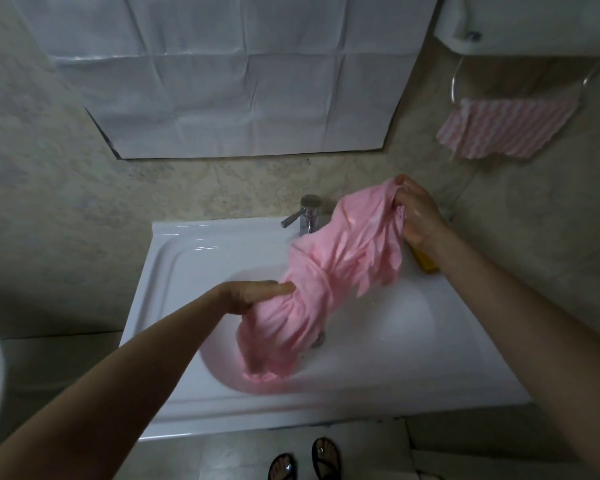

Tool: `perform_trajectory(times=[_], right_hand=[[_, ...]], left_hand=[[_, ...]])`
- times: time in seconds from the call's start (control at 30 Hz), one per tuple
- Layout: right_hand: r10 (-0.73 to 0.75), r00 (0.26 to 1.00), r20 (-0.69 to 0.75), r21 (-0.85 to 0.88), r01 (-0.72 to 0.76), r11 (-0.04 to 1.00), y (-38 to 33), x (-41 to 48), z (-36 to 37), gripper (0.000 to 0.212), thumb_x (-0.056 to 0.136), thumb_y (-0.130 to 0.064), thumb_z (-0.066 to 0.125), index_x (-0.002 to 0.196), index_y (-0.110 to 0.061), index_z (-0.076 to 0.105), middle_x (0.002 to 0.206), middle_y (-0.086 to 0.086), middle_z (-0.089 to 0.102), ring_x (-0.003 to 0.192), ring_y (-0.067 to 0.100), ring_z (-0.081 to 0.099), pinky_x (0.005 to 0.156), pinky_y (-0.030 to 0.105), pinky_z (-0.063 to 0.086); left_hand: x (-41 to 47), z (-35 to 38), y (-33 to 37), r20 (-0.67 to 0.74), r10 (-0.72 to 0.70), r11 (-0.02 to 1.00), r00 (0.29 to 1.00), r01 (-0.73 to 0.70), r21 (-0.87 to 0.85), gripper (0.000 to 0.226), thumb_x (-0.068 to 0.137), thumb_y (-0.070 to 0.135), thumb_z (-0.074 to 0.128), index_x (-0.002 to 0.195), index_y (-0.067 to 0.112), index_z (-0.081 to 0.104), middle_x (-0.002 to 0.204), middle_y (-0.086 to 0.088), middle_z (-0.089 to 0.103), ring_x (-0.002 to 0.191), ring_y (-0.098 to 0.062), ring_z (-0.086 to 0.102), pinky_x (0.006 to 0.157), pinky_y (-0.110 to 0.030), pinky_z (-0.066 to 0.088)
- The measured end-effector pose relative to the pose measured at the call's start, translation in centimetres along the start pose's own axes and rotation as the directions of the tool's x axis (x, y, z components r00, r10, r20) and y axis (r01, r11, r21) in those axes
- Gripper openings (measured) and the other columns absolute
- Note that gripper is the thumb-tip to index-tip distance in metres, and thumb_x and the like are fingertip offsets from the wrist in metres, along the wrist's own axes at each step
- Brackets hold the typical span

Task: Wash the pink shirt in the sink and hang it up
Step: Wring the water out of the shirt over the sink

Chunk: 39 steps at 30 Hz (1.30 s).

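While right hand (418, 216) clutches pink shirt (336, 271) top, left hand (250, 296) grips bunched middle.

White glossy sink (174, 271) with a raised rim and an oval basin sunk in its middle. Chrome faucet (309, 214) upright on the back ledge, lever pointing left. Right of the faucet, on the ledge, a yellow block (426, 263), partly hidden behind an arm. In front of the faucet, at the basin's bottom, a metal drain (318, 341). In front of the faucet and slightly left, the bunched lower end of a pink shirt (326, 282) hanging into the basin; touching the bottom or not, impossible to tell.
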State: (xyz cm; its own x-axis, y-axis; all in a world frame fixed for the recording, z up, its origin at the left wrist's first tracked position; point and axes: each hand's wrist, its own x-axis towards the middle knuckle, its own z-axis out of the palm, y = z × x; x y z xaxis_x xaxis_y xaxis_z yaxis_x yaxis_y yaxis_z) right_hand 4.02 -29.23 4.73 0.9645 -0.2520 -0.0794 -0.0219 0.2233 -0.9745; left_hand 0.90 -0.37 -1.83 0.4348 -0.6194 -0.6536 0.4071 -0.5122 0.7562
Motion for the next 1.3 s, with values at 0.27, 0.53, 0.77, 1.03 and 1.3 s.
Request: perform_trajectory(times=[0.27, 0.53, 0.77, 1.03, 1.3], right_hand=[[0.2, 0.964, -0.178, 0.107, -0.183, 0.977, 4.1, -0.7, -2.4, 0.02, 0.089, 0.0, 0.044, 0.081, -0.01, 0.059, 0.075, 0.005, 0.066, 0.077, 0.022, 0.061, 0.074, 0.029, 0.052], [0.332, 0.929, -0.164, -0.329, -0.369, 0.869, 9.0, -4.4, -4.1, 0.016, 0.075, -0.003, 0.062, 0.085, -0.017, 0.061, 0.08, 0.003, 0.062, 0.074, 0.02, 0.059, 0.059, 0.018, 0.048], [0.129, 0.923, 0.363, -0.875, 0.29, 0.387, 11.7, -7.5, -1.8, 0.128, 0.055, -0.049, 0.084, 0.151, -0.019, 0.005, 0.154, -0.008, 0.006, 0.142, 0.006, 0.002, 0.114, 0.028, 0.009], [-0.347, 0.699, 0.625, -0.644, 0.713, 0.278, 5.7, -8.5, 5.0, 0.084, 0.073, -0.024, 0.061, 0.145, -0.029, 0.018, 0.144, 0.009, 0.043, 0.125, 0.021, 0.045, 0.097, 0.041, 0.045], [-0.152, 0.807, 0.571, -0.762, 0.59, 0.268, 1.9, -6.2, 7.8, 0.081, 0.085, -0.015, 0.057, 0.146, -0.048, 0.014, 0.114, 0.003, 0.066, 0.095, 0.024, 0.064, 0.078, 0.033, 0.052]], left_hand=[[1.3, 0.8, -2.4, 0.009, 0.102, 0.955, 0.995, -0.095, -0.28, 0.038, 0.061, 0.028, 0.069, 0.091, 0.005, 0.07, 0.095, -0.012, 0.069, 0.088, -0.023, 0.064, 0.093, -0.035, 0.046], [2.0, 2.5, 0.7, -0.08, 0.228, 0.621, 0.97, -0.208, -0.756, 0.064, 0.046, 0.027, 0.083, 0.099, -0.004, 0.068, 0.095, -0.021, 0.068, 0.086, -0.03, 0.068, 0.082, -0.036, 0.052], [2.6, 3.0, 4.2, -0.146, 0.094, 0.818, 0.985, -0.16, -0.552, 0.073, 0.085, 0.059, 0.054, 0.135, 0.006, 0.047, 0.14, -0.022, 0.042, 0.122, -0.033, 0.047, 0.111, -0.043, 0.034], [1.7, 1.7, 8.5, -0.14, 0.035, 0.897, 0.99, -0.093, -0.432, 0.049, 0.088, 0.051, 0.039, 0.088, 0.01, 0.067, 0.093, -0.015, 0.068, 0.087, -0.023, 0.068, 0.085, -0.034, 0.056], [0.0, 1.7, 10.9, -0.754, 0.36, 0.926, 0.55, -0.109, 0.362, 0.037, 0.1, 0.02, 0.041, 0.128, -0.004, 0.044, 0.13, -0.021, 0.046, 0.114, -0.034, 0.051, 0.097, -0.037, 0.04]])
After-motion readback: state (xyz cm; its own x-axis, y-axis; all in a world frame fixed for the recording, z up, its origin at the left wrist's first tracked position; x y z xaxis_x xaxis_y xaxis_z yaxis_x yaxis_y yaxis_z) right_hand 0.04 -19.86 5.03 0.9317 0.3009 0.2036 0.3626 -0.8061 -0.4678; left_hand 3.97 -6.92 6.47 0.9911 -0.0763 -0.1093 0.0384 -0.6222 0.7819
